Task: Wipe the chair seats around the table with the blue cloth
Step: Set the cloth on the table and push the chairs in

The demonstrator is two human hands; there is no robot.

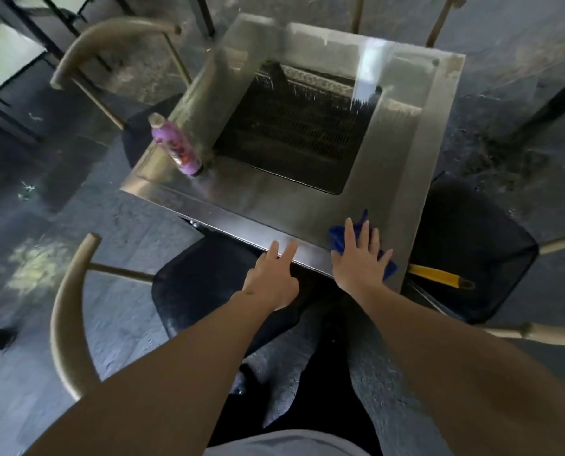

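Note:
The blue cloth (337,238) lies on the near right corner of the steel table (248,205). My right hand (360,258) rests flat on it with fingers spread. My left hand (271,278) hovers at the table's near edge, fingers apart and holding nothing. A dark chair seat (192,291) sits below my left hand, partly tucked under the table. Another dark seat (472,245) stands at the right, and a third (142,133) shows at the left behind the table.
A purple spray can (175,146) stands on the table's left side beside a dark grill recess (294,133). A yellow handle (439,276) pokes out under the table's right corner. Curved wooden chair backs (67,317) ring the table on a dark floor.

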